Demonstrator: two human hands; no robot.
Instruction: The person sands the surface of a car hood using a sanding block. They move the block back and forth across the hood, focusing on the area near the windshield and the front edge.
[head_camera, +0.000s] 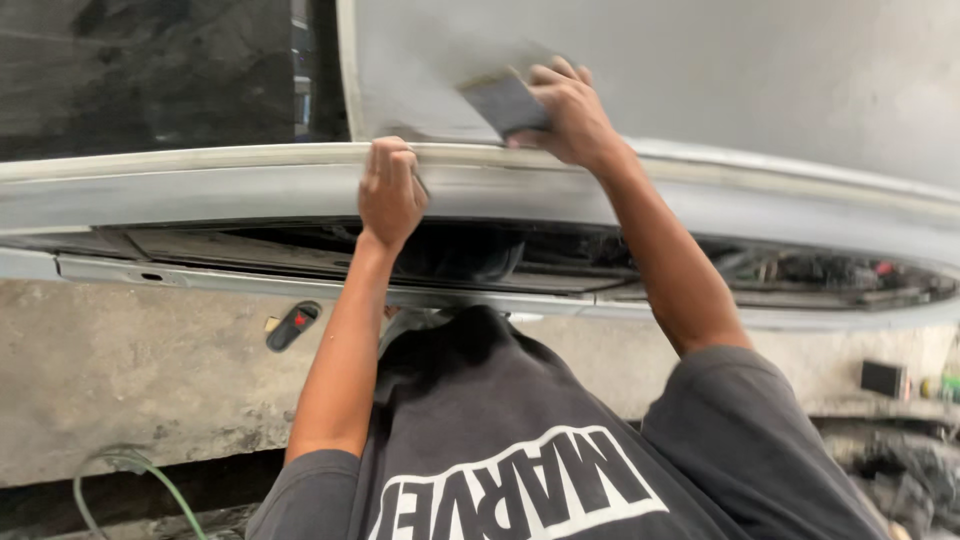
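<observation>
Looking down from the head camera, I see my right hand pressing a dark grey sanding pad flat against the primed grey car panel, fingers spread over the pad's far edge and thumb tucked beneath it. The pad sits just above the rounded edge of the panel, touching the surface. My left hand is closed into a loose fist a little lower and to the left of the right one, curled over the pale trim strip that runs along that edge; a thin sliver of something shows between its fingers, too small for me to identify. Left of both hands is the dark window glass. Below the hands the body gap opens on shadowed parts, and nearer me lies the concrete floor with a small black object and a green hose.
</observation>
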